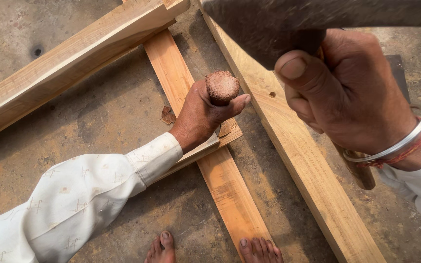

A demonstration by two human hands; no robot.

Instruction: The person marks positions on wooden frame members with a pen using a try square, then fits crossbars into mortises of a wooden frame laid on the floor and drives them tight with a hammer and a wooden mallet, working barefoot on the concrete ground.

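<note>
Item: chisel [222,87], wooden handle with a mushroomed, frayed top, standing upright near the middle of the scene; blade hidden behind my fist. My left hand [201,114] is clenched round the handle just under its battered end, thumb pressed across, apparently to keep the tool steady on the narrow reddish plank [220,180] beneath. Item: hammer [274,29], dark head blurred at the top right, raised above and to the right of the chisel top, well apart from it; my right hand [347,97] grips its wooden shaft tightly, a metal bangle [391,146] at the wrist. Surroundings: a pale beam [308,165] with a small hole on the right, another pale beam [64,68] far left, concrete floor [98,122], my bare toes [259,248] at the near edge.
</note>
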